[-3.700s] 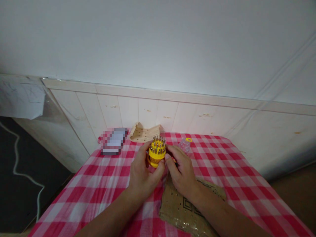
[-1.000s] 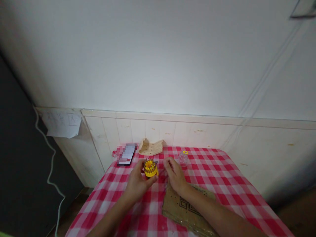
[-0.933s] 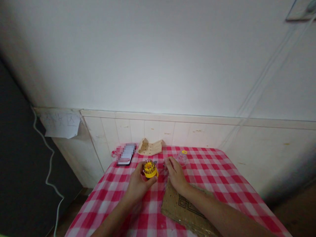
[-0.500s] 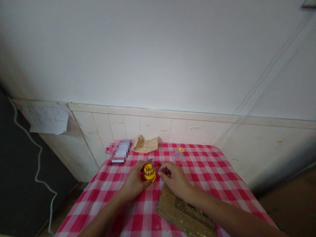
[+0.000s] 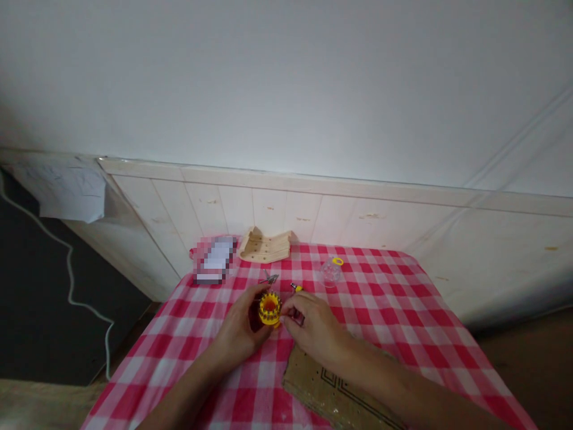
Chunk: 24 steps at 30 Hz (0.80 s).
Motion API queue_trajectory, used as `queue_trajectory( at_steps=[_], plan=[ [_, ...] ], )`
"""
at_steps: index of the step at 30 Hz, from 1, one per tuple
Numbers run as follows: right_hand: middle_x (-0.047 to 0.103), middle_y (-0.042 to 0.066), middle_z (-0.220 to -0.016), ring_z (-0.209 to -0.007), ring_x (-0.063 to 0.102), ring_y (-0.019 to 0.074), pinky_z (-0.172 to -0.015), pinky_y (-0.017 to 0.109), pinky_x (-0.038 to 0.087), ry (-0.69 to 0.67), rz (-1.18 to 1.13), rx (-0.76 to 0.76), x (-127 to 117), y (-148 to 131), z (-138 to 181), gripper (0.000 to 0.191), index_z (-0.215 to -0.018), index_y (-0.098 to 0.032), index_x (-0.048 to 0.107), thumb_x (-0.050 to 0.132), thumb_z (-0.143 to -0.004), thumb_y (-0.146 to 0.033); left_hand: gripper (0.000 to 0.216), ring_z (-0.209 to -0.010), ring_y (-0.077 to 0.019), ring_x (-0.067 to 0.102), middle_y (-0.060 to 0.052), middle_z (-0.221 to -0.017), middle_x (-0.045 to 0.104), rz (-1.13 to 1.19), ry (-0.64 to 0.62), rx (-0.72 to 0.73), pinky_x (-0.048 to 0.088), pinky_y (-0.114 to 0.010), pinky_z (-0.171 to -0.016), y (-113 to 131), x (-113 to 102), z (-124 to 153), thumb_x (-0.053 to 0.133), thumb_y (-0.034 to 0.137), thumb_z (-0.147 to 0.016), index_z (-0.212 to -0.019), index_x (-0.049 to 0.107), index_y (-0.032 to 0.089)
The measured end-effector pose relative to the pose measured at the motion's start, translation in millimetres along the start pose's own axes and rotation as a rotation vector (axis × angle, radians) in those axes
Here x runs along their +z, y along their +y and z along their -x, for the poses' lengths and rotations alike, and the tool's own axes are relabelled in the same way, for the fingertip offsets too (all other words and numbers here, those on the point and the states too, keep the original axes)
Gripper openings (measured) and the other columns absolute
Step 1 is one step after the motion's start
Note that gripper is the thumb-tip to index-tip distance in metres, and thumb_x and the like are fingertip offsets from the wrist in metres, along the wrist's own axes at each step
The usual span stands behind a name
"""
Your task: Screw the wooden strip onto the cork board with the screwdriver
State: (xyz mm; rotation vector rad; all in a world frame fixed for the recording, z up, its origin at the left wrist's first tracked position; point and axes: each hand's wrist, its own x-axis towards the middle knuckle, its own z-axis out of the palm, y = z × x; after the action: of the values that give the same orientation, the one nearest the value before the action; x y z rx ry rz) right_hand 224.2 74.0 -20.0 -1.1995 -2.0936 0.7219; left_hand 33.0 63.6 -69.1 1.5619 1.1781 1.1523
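My left hand (image 5: 244,316) is wrapped round a yellow round bit holder (image 5: 269,310), with small dark metal bits standing in a ring about its rim. At the holder's right edge, the thumb and fingers of my right hand (image 5: 313,319) are pinched together; whatever is between them is too small to make out. Just beyond that hand lies a thin yellow and black tool (image 5: 297,288) with a metal tip, partly covered by the fingers. A few slim metal pieces (image 5: 269,278) rest on the cloth behind the holder.
A red-and-white checked cloth (image 5: 385,298) covers the table. Under my right forearm lies a flat cardboard piece (image 5: 308,376). Toward the wall are a phone (image 5: 217,260), a pale wooden tray (image 5: 266,246) and a clear plastic cover (image 5: 330,273) with a yellow ring.
My right hand has moved left, up to the holder's edge. The holder is tipped more upright, showing its round top. The camera view has shifted slightly downward.
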Motion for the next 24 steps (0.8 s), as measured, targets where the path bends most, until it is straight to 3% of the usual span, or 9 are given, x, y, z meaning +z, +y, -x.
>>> queue_trajectory(
  at_steps=[9,18,24],
  plan=[
    [0.067,0.000,-0.080,-0.075,0.062,0.0168,-0.065,0.029,0.048,0.031,-0.020,0.002,6,0,7,0.019,-0.077,-0.022,0.062,0.065,-0.076,-0.003,0.058,-0.110,-0.0250,0.066,-0.014,-0.124,0.064,0.013,-0.070,-0.027,0.056,-0.040,-0.094,0,-2,2,0.070,0.019,-0.079,-0.132,0.047,0.021],
    [0.069,0.004,-0.081,-0.079,0.064,0.0205,-0.069,0.034,0.051,0.081,0.045,0.029,13,-8,14,0.013,-0.076,-0.022,0.065,0.063,-0.083,-0.011,0.051,-0.103,-0.0251,0.063,-0.009,-0.113,0.064,-0.352,0.033,0.159,0.055,-0.040,-0.090,4,0,-2,0.076,0.024,-0.072,-0.118,0.056,0.022],
    [0.068,0.002,-0.073,-0.068,0.063,0.0182,-0.063,0.031,0.050,0.154,0.051,0.053,16,-8,12,0.014,-0.074,-0.022,0.065,0.060,-0.079,-0.010,0.040,-0.099,-0.0242,0.064,-0.008,-0.106,0.064,-0.392,0.074,0.172,0.056,-0.037,-0.087,8,3,1,0.074,0.025,-0.074,-0.111,0.060,0.022]
  ],
)
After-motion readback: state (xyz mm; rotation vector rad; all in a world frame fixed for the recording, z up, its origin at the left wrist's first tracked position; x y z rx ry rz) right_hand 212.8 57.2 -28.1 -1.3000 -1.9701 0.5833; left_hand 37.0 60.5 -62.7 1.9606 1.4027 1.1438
